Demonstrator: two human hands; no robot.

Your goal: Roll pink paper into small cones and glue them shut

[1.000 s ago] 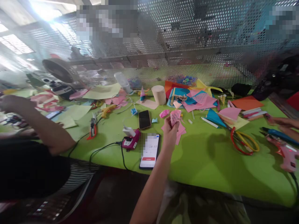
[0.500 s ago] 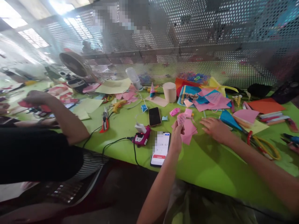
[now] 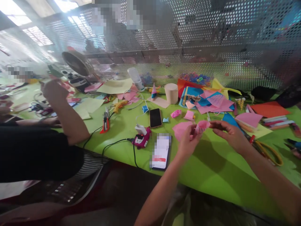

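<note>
A small pink paper cone [image 3: 202,126] with drawn lines on it is pinched in the fingers of my left hand [image 3: 190,140], its wide mouth tipped toward the right. My right hand [image 3: 227,133] hovers just right of the cone, thumb and fingers slightly apart, fingertips close to its rim; nothing shows in them. A thin whitish stick [image 3: 208,117] appears just behind those fingertips. Loose pink paper [image 3: 181,129] lies under and left of my left hand. Beyond it are a pink folded piece [image 3: 189,115] and a bright pink wrapped item [image 3: 176,113].
A lit phone [image 3: 161,152], a dark phone [image 3: 155,117] and a magenta power adapter [image 3: 142,141] with cables lie left. Yellow-handled scissors [image 3: 269,152] and several markers [image 3: 277,121] are right. A paper cup [image 3: 171,94] stands behind. A co-worker's arm [image 3: 70,114] is at far left.
My left hand has lifted the pink patterned paper off the sheets and moved right; it now shows as a cone. My right hand has risen from the table toward it. The co-worker's hand has risen.
</note>
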